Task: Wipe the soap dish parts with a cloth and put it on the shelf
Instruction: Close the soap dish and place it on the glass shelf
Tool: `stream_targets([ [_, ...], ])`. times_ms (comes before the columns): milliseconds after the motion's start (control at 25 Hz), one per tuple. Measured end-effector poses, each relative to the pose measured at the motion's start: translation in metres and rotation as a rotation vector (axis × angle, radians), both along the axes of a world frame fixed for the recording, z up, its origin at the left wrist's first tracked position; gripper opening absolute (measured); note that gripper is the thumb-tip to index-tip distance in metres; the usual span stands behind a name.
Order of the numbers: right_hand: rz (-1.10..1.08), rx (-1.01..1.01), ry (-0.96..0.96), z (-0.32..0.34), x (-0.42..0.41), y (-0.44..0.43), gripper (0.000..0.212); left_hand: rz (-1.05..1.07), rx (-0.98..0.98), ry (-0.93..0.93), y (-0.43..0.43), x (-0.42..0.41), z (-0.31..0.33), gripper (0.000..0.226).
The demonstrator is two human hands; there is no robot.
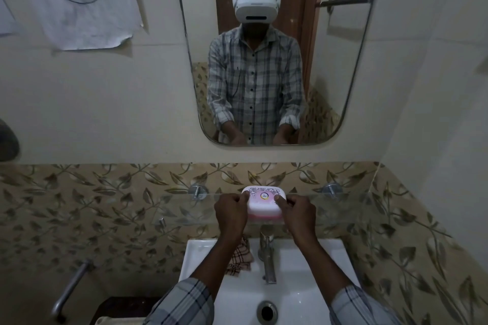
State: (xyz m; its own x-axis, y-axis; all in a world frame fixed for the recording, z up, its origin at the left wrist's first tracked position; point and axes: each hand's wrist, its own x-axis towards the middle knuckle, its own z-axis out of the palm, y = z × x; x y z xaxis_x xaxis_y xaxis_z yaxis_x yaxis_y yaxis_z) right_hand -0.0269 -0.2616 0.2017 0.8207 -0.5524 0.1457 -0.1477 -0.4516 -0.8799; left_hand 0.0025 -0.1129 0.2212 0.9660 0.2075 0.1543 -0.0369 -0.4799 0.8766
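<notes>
- Below us, on the back edge of the washbasin (303, 272), lies the checked cloth (241, 257).
- Our left hand (231, 212) and right hand (298, 212) both grip the closed pink soap dish (262, 203) by its ends, at the middle of the glass shelf (343, 206).

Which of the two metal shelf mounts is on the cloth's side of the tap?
The left mount, near the left hand gripping the soap dish; the checked cloth lies left of the tap, the other mount right.

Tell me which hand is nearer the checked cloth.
Left. The left hand grips the soap dish's left end, just above the cloth; the right hand grips its right end, beyond the tap.
</notes>
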Motion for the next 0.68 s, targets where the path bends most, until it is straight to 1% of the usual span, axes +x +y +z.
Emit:
stream_targets([
  [120, -0.008, -0.009, 0.005, -0.004, 0.006, 0.0, 0.028, 0.003, -0.009, 0.012, -0.003, 0.007, -0.005, 0.038],
  [240, -0.013, -0.037, -0.009, -0.008, 0.011, -0.003, 0.028, 0.016, 0.013, -0.013, -0.005, 0.013, -0.008, 0.039],
  [360, -0.024, -0.051, -0.018, -0.01, 0.014, -0.009, 0.027, 0.015, 0.01, -0.023, -0.004, 0.013, -0.009, 0.036],
  [480, -0.03, 0.006, -0.032, -0.01, 0.013, -0.01, 0.034, 0.023, -0.017, -0.059, -0.001, 0.011, -0.005, 0.036],
  [520, -0.058, 0.044, -0.062, -0.01, 0.009, -0.01, 0.034, 0.047, -0.031, -0.096, 0.003, 0.007, -0.006, 0.037],
  [600, -0.115, 0.107, -0.156, -0.014, -0.005, -0.007, 0.026, 0.13, -0.107, -0.165, 0.02, -0.008, -0.021, 0.039],
  [680, -0.114, 0.145, -0.228, -0.028, -0.023, 0.0, 0.022, 0.189, -0.186, -0.181, 0.042, -0.031, -0.058, 0.043],
])
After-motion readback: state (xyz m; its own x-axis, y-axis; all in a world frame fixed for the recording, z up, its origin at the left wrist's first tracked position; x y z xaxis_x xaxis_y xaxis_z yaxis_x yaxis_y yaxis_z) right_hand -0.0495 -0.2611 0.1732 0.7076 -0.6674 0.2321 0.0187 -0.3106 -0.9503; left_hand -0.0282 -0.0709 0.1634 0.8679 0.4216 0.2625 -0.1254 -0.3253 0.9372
